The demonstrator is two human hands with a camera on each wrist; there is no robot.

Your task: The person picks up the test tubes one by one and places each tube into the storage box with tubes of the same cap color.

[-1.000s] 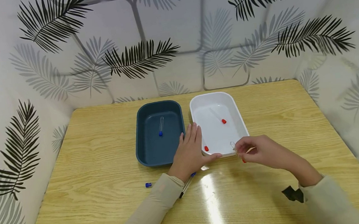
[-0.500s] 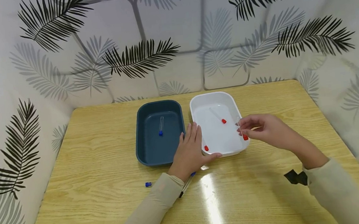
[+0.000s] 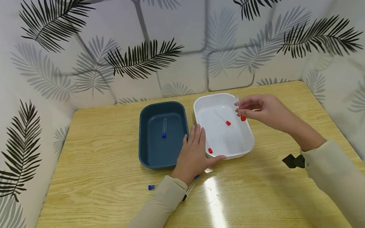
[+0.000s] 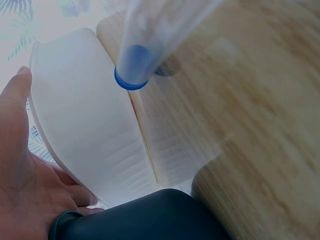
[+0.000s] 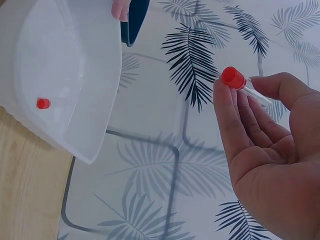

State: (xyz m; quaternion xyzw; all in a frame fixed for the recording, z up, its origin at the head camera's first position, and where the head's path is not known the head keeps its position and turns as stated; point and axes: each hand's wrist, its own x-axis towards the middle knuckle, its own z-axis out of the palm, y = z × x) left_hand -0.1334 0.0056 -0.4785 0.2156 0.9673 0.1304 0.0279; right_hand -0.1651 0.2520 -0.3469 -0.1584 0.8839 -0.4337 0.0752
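Red-capped and clear, a tube (image 5: 241,83) hangs in the pinch of a person's right hand (image 3: 269,113) by the far right corner of a white tray (image 3: 227,139), on a wood-grain counter (image 3: 103,179). Within the past second, the hand has carried it from the tray's near edge up along the right side; the left hand (image 3: 191,160) has stayed put, steadying the tray's near left corner. The shift suggests handling of this tube is under way but unfinished: it is aloft, not yet laid down. The right grip is closed to the tube's width, thumb against fingertips, holding nothing else; the left grip is spread wide, fingers nearly straight, pinching nothing.

By count: two trays, the white one and a dark blue tray (image 3: 153,151) beside it. Three red caps: one in the hand, one on a lying tube (image 3: 227,122) inside the white tray, and a third red cap (image 3: 210,150) near the left fingers, its tube indistinct. Three blue ends: a blue-capped tube (image 3: 164,133) in the dark tray, a blue cap (image 3: 151,187) on the counter beside the left sleeve (image 3: 170,194), and a slender piece (image 3: 191,188) partly under the wrist, its kind unclear.
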